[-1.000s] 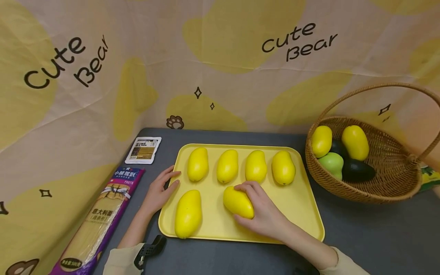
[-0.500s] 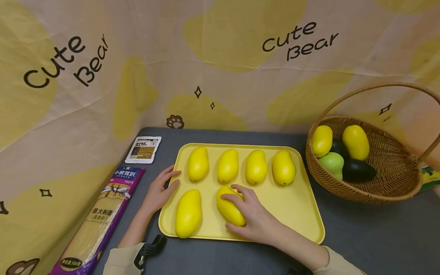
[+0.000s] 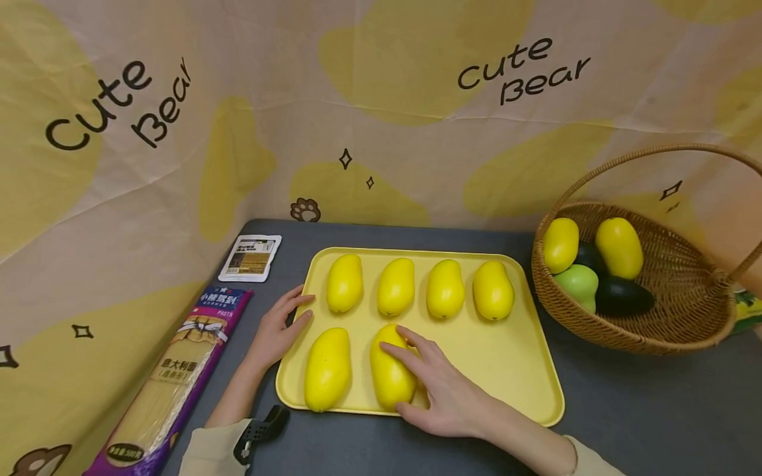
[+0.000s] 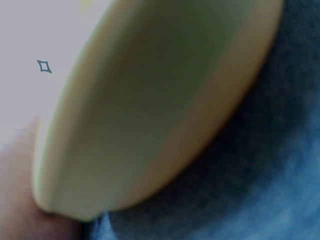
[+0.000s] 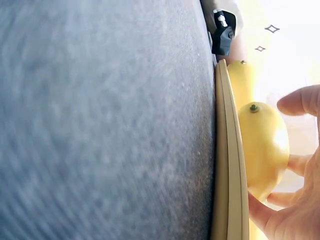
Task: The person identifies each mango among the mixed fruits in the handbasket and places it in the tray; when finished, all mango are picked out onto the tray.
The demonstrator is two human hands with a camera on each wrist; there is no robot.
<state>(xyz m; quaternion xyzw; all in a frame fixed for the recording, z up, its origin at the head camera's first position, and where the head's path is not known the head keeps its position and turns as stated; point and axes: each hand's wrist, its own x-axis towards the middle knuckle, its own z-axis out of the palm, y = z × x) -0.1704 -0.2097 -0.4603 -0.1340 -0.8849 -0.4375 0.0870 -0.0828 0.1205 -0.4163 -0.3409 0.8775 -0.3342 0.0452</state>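
Yellow tray: open room at its right front, left hand relaxed along its left rim, right hand loosely spread against a mango; only the right-wrist view shows the stem.

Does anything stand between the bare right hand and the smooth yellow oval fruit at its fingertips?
Nothing visible does: the right hand extends partly over the smooth yellow oval fruit on the pale yellow rectangular tray.

six mangoes in two rows on tray, basket right, pasta packet left
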